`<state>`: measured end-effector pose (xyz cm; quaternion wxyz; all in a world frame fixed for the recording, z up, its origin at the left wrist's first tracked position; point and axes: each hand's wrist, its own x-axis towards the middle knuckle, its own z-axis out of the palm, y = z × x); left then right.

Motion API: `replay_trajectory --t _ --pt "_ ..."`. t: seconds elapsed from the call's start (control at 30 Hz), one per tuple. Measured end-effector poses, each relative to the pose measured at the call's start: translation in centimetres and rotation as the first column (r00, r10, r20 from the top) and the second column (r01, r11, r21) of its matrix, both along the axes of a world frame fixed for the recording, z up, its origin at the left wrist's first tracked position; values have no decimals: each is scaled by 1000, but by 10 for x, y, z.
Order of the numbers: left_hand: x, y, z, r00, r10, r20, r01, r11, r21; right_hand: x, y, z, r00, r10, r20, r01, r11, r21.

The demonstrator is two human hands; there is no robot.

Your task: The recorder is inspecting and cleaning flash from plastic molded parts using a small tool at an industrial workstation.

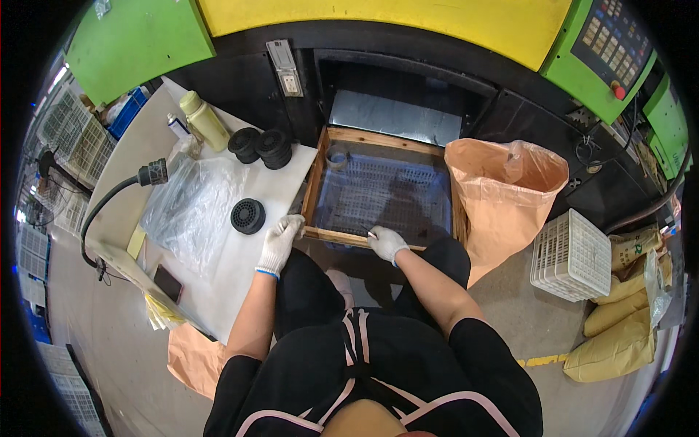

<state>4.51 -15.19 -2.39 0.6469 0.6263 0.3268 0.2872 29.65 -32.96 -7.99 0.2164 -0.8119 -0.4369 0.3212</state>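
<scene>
Both my hands wear white knit gloves. My left hand (280, 242) is closed in a fist at the table's right edge, beside the wooden frame's near left corner; what it holds, if anything, is hidden. My right hand (388, 244) is closed at the frame's front rail, with a small dark tip showing at its fingers, too small to name. A black round grille-like part (248, 216) lies on the white table (237, 251), just left of my left hand. The wooden frame (338, 236) surrounds a blue plastic basket (386, 171), with a ring-shaped piece (337, 157) at its far left.
Stacked black round parts (274, 148), a yellow-green bottle (204, 120), clear plastic bags (193, 207) and a phone (168, 283) are on the table. A gooseneck lamp (152, 172) arches over its left side. Right are an orange bag-lined container (502, 197), white crates (571, 255) and sacks (611, 342).
</scene>
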Motion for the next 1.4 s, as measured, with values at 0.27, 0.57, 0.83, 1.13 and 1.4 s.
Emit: replay_trajectory --t 0.27,0.57,0.83,1.13,1.4 --pt "2 1 4 1000 -8 -25 9 1000 19 3 3 1 1000 5 4 -5 1000 13" --pt "1 -2 9 999 -43 -33 44 999 11 -1 2 8 1000 22 6 -22 999 -29" --pt "2 0 6 998 -55 -28 55 998 3 8 8 4 998 65 9 -64 995 -73" --pt "9 2 13 999 -31 -29 29 997 -69 95 19 19 977 178 120 -150 966 -211" --pt "9 7 7 999 -8 53 17 988 -156 169 -19 15 936 115 334 93 831 -548"
